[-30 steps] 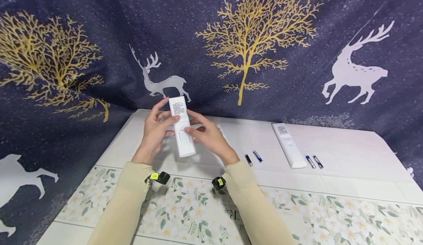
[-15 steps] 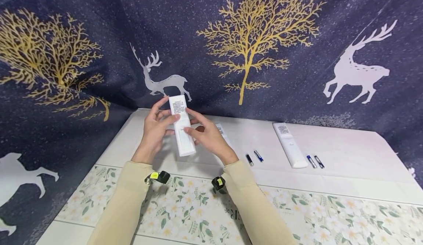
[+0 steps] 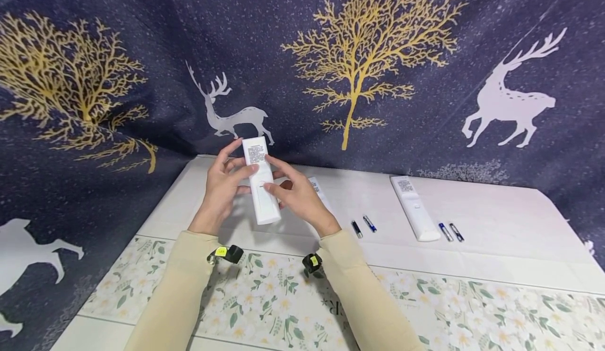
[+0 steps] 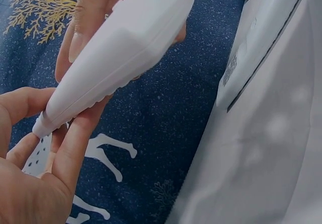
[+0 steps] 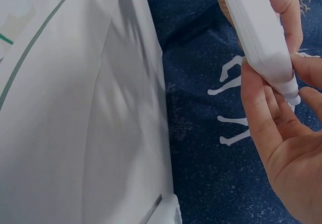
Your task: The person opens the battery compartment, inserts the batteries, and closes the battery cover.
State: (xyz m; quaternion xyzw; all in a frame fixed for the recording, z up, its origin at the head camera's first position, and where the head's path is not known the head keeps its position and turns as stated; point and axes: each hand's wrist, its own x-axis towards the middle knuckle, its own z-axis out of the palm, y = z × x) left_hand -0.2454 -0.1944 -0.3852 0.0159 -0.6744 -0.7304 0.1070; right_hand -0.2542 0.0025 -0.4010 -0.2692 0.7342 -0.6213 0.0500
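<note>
A white remote control [image 3: 263, 203] is held up above the table, its back with a printed label facing the head camera. My left hand [image 3: 219, 191] grips it along the left side, thumb on the back below the label. From the right, my right hand [image 3: 304, 198] holds it too, its thumb at the small latch of the battery cover. The cover lies flush with the back in the head view. In the left wrist view, the remote's thick end points up and right, and the left fingers [image 4: 75, 148] support it from underneath. The right wrist view shows the right hand's fingers [image 5: 259, 113] along its side.
Another remote [image 3: 315, 184] lies partly hidden behind the right hand, with a black battery [image 3: 356, 229] and a blue battery [image 3: 369, 223] beyond it. Farther right, a third remote [image 3: 413, 209] lies face down beside two batteries [image 3: 445, 231]. A patterned cloth [image 3: 378, 67] hangs behind the white table.
Both hands keep the same grip on the remote, which has barely shifted. The view has moved very slightly. The things on the table stay where they were.
</note>
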